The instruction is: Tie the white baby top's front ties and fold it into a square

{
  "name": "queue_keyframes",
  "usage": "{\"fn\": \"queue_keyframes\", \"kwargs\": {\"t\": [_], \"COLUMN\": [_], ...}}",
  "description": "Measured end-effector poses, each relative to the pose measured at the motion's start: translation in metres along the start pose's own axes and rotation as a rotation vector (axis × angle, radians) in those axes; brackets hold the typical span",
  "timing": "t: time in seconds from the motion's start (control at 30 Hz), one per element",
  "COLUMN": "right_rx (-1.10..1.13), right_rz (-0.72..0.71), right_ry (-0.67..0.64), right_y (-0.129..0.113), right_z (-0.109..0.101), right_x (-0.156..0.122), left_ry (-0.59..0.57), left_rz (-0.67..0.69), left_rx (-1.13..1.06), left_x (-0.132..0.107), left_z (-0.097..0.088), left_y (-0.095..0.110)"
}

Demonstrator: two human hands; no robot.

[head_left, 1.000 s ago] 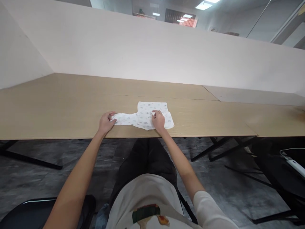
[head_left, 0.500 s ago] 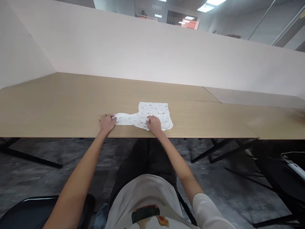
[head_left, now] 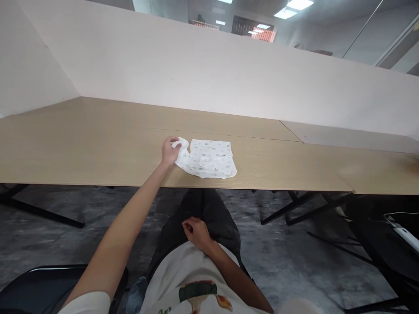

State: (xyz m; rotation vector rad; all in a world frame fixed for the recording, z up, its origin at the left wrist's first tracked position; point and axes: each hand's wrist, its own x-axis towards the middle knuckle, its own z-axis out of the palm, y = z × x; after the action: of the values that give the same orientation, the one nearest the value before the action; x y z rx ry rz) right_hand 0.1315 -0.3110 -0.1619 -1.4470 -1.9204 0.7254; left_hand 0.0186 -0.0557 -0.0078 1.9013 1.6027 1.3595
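Tabletop (head_left: 81, 148) bears crosswise cloth (head_left: 209, 159), left hand (head_left: 170, 151) pinching it.

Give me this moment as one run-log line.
left hand: pinches bunched end of white printed cloth | right hand: over dark trousers | cloth on pale wood table

No legible text, labels, brands or numbers in view.

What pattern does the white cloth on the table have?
The white cloth has small, scattered grey-green motifs; the head view shows it best.
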Motion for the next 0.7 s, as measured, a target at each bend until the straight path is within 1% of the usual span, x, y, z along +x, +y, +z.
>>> {"fn": "queue_keyframes", "kwargs": {"t": [0.03, 0.1, 0.17, 0.27, 0.33, 0.4, 0.5, 0.6, 0.7], "right_rx": [-0.004, -0.036, -0.069, -0.093, -0.105, -0.114, -0.111, -0.096, -0.086], "right_rz": [0.014, 0.053, 0.092, 0.12, 0.132, 0.148, 0.159, 0.155, 0.144], "right_ry": [-0.036, -0.059, -0.07, -0.108, -0.122, -0.127, -0.141, -0.143, -0.133], "right_y": [0.006, 0.015, 0.02, 0.022, 0.021, 0.02, 0.02, 0.022, 0.024], "right_z": [0.004, 0.004, 0.002, -0.001, 0.0, 0.0, 0.001, 0.002, 0.003], "right_x": [-0.001, 0.0, 0.001, 0.001, -0.001, -0.002, -0.002, -0.001, -0.001], "left_ry": [-0.005, -0.028, -0.086, -0.228, -0.329, -0.424, -0.533, -0.584, -0.573], "left_rz": [0.066, 0.198, 0.291, 0.324, 0.32, 0.347, 0.46, 0.544, 0.585], "left_rx": [0.003, 0.002, -0.066, -0.15, -0.119, -0.037, 0.124, 0.272, 0.361], "left_x": [-0.002, -0.01, -0.023, -0.046, -0.062, -0.077, -0.096, -0.105, -0.104], "left_z": [0.011, 0.036, 0.061, 0.093, 0.107, 0.112, 0.109, 0.098, 0.089], "left_y": [0.013, 0.039, 0.059, 0.078, 0.082, 0.081, 0.076, 0.073, 0.075]}}
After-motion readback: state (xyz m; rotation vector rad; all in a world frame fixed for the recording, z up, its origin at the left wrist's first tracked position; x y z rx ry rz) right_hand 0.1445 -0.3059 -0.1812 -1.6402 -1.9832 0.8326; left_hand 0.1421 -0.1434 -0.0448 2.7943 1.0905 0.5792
